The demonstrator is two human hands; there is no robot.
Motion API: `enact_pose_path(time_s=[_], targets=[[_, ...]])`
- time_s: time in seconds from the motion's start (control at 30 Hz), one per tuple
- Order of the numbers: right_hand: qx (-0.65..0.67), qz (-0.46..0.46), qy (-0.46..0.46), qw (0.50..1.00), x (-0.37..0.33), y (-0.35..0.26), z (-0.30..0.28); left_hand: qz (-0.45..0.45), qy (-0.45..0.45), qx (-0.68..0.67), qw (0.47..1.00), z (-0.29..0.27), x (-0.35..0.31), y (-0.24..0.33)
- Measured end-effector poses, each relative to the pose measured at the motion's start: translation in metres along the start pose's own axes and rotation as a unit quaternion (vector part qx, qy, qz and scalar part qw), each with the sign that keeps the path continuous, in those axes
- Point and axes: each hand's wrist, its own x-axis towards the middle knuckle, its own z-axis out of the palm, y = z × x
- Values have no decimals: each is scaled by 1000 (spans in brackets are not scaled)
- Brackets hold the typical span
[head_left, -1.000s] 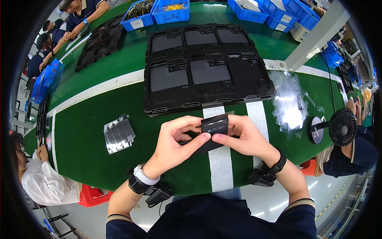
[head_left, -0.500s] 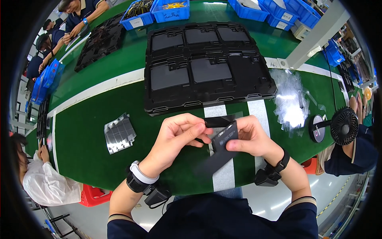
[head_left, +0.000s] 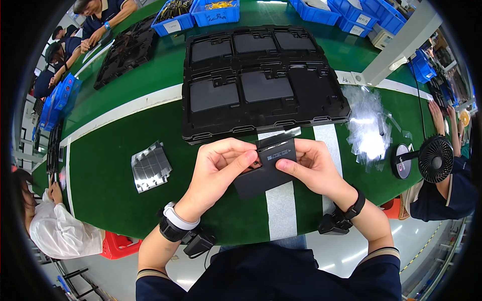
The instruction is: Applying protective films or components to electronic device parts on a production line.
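Note:
A flat black panel [head_left: 261, 184] with small pale print, looking like a thin battery pack, is held up over the near part of the green mat. My left hand [head_left: 217, 168] pinches its upper left corner, where a small reddish-orange bit shows by the fingertips. My right hand [head_left: 321, 168] grips the right side, thumb on the printed face and fingers behind. Along the upper edge stands a dark strip [head_left: 279, 139] with a shiny, film-like end. Beyond my hands lies a black moulded tray [head_left: 314, 98] with several similar dark panels in its pockets; its near right pocket holds none.
A sheet of dark, shiny stickers [head_left: 151, 168] lies on the left. On the right are a pile of clear film pieces [head_left: 369, 133] and a small black fan [head_left: 435, 158]. Blue bins [head_left: 216, 15] line the far side, near a white post [head_left: 399, 47]. Co-workers sit on both sides.
The panel has turned from a steep tilt to face me more flatly, its print now readable. The strip at its top has swung up and right. My right hand has shifted slightly.

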Motion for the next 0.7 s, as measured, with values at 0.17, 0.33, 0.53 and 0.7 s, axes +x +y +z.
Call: enact_pose_path(time_s=[0.17,0.33,0.53,0.7], targets=[[-2,1,8,1000,0,2,0,18,1,8,1000,0,0,-1],[-6,5,14,1000,0,3,0,29,-2,14,999,1,0,-1],[-12,-6,22,1000,0,5,1,39,-3,22,999,4,-2,2],[-46,-5,36,998,-3,6,3,56,-4,38,998,5,-3,-2]])
